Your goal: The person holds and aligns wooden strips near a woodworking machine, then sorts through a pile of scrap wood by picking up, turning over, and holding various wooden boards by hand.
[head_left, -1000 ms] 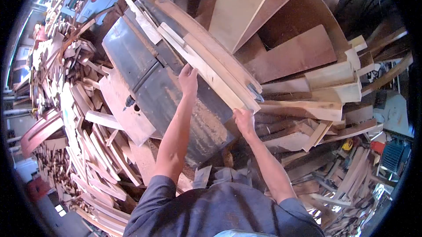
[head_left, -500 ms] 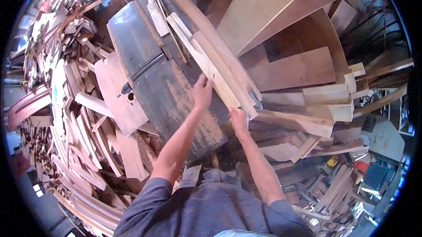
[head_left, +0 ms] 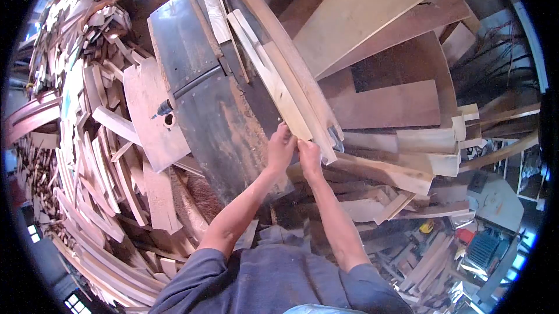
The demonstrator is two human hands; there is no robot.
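Note:
A pale, narrow wooden board (head_left: 275, 85) lies lengthwise on the dark metal machine table (head_left: 212, 133), against a longer wooden strip along the right side. My left hand (head_left: 280, 150) is closed at the board's near left edge, its fingers bent against the wood. Beside it, my right hand (head_left: 310, 157) grips the near end of the board in a closed hold. The two hands almost touch. Parts of the fingers are hidden behind the knuckles.
A pale wood offcut (head_left: 216, 17) and a thin strip lie farther up the table. Sawdust covers part of the metal. Left stands a wooden panel (head_left: 152, 119) with a hole; scrap wood (head_left: 110, 180) is piled beyond. Large boards (head_left: 378, 17) lean at right.
My left hand has slid back along the board toward its near end, coming close to my right hand. My right hand stays at the board's end; the camera view has shifted slightly.

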